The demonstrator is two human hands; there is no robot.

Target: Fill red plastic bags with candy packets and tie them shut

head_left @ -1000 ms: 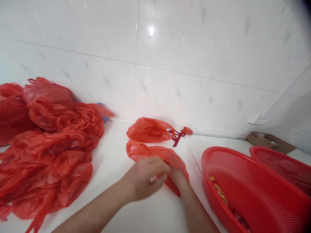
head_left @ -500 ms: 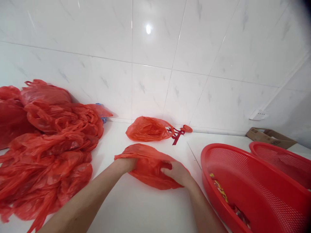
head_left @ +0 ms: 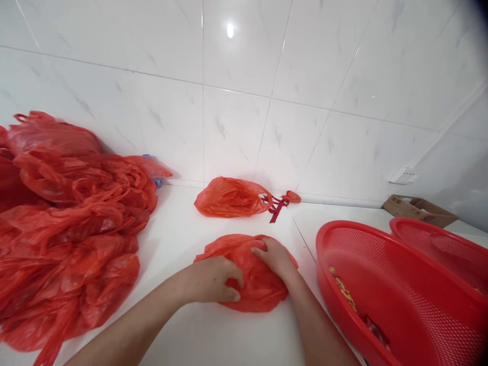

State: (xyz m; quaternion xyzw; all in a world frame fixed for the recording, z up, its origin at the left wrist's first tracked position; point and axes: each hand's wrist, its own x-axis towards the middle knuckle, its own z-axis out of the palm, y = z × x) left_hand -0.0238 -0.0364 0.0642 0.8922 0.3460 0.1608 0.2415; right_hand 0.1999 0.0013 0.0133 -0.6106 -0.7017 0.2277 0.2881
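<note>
A thin red plastic bag (head_left: 257, 282) lies spread on the white table in front of me, its mouth gaping. My left hand (head_left: 213, 279) is at the bag's left side, fingers curved and the thumb apart from them, with no plastic visibly pinched. At the bag's far right rim is my right hand (head_left: 275, 258). Its thumb sticks out to the left over the opening, apart from the fingers, whose tips are partly hidden by the plastic. Beyond it, near the wall, rests another crumpled red plastic bag (head_left: 229, 198).
To the left is a big heap of red plastic bags (head_left: 76, 213). A red perforated basket (head_left: 404, 284) with some small wrapped packets (head_left: 345, 292) stands at right, a second red basket (head_left: 450, 249) behind it. Dark red strips (head_left: 276, 208) and a cardboard box (head_left: 419, 211) lie along the tiled wall.
My left hand has come out of the bag and moved toward me and right, to its near left side. My right hand has shifted slightly up. The bag has bunched up and shifted right.
</note>
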